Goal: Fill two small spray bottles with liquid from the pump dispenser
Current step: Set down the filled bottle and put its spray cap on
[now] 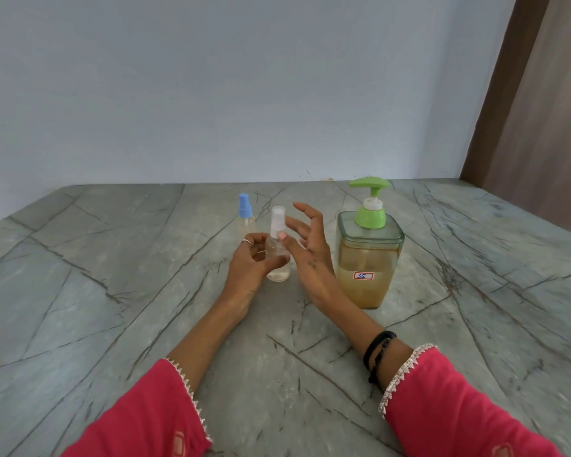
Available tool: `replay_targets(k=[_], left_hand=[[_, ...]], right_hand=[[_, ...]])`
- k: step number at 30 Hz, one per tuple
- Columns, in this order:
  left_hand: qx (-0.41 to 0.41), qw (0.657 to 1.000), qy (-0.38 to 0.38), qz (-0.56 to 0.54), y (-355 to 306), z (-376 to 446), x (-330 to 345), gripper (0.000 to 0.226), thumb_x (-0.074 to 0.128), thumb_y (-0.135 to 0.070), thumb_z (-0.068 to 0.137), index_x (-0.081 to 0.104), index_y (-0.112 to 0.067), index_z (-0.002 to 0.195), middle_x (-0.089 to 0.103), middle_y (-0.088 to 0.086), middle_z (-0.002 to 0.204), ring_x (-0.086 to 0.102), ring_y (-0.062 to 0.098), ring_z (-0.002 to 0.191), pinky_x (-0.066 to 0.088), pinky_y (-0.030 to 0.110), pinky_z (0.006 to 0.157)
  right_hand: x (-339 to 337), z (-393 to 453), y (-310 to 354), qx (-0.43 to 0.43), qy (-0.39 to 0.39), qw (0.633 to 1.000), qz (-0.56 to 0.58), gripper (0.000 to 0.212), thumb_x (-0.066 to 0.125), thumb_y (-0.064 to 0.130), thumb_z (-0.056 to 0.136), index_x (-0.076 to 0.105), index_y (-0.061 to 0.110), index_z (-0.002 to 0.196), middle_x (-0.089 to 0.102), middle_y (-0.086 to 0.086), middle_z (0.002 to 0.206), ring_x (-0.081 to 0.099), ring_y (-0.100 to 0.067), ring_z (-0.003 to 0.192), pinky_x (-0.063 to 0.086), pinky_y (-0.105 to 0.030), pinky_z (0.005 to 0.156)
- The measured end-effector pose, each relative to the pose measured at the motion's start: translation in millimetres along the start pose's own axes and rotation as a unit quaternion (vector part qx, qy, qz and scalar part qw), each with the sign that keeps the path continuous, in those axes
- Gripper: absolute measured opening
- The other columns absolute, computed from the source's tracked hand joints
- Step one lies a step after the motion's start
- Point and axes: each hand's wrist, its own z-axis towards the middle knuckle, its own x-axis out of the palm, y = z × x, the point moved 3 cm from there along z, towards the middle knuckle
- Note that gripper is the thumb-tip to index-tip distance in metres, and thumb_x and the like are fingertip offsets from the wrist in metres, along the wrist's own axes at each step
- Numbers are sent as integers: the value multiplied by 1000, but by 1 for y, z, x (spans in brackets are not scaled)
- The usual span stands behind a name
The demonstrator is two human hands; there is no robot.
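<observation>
Left hand holding a small spray bottle on the grey desk, right hand open beside it.

The pump dispenser (370,255), half full of amber liquid, is standing just right of the right hand (310,255); a blue-capped spray bottle (245,214) is standing behind. The left hand (249,262) is making its grip around the clear white-capped spray bottle (277,255), upright on the desk (112,275). The right hand's fingers are spreading wide, holding nothing, near the cap.

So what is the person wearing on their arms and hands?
Both arms end in pink sleeves trimmed with pale, pointed lace at the cuffs. The right wrist carries black bands just above the cuff. The left hand has a thin silver ring on one finger. The right hand wears no ring that shows, but has a small dark marking on its back.
</observation>
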Motion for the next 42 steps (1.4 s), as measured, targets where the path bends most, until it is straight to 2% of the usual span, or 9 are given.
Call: replay_targets(k=[2,5,9,16,20,24,33,39,42], left_hand=[[-1,1000,7,-7,-1,-1,3,40,74,-10,74,55,-13,109,66,5,107,64,17,99,51,22,79],[2,1000,-6,-2,-2,-2,3,43,77,-10,71,54,-12,108,66,5,106,64,14,94,51,16,71],[19,999,-32,35,-4,-4,5,43,77,-13,71,52,-12,106,64,4,105,63,13,95,49,16,69],[6,999,-19,30,-6,-3,4,40,76,-13,72,51,-13,104,65,1,100,63,6,87,48,9,62],[5,999,-24,34,-6,-4,5,43,78,-15,71,52,-14,105,64,0,101,62,8,91,47,12,64],[14,996,-58,61,-7,-6,7,45,80,-16,67,51,-14,102,63,3,100,62,12,89,48,19,67],[36,991,-94,85,-14,-12,14,41,79,-12,69,47,-11,96,61,3,91,57,3,76,45,14,62],[49,991,-80,90,-13,-14,13,38,76,-14,74,47,-14,99,58,-7,91,56,5,84,44,9,64],[63,988,-83,113,-8,-13,15,41,75,-17,75,47,-15,105,56,-4,105,52,10,98,38,13,72]], right_hand=[[-1,1,0,18,-4,1000,15,40,59,16,92,42,33,124,63,-7,121,63,-14,105,52,-18,82],[-2,3,5,26,-21,999,16,36,62,10,90,41,33,108,64,-1,107,63,-9,92,48,-11,69],[0,5,3,10,-73,996,-41,41,71,14,82,37,34,92,53,1,98,55,-15,100,40,-11,77],[1,2,3,14,-15,999,-33,47,71,18,84,38,33,113,53,6,126,49,-11,119,38,-6,84],[1,0,5,31,-3,999,12,38,64,14,89,43,38,108,66,-5,118,63,-18,109,50,-32,92],[0,5,5,53,-16,998,15,39,67,11,86,39,35,99,69,-10,113,65,-25,104,51,-40,92],[0,10,8,59,-85,993,-62,41,73,15,81,35,28,93,70,-7,108,63,-12,93,40,-1,60],[-1,1,5,59,-50,995,-69,45,72,23,83,35,27,110,63,5,110,56,4,90,38,2,66],[-1,-2,-2,69,-24,994,-82,49,72,28,82,35,29,116,55,5,121,50,-9,112,36,-5,78]])
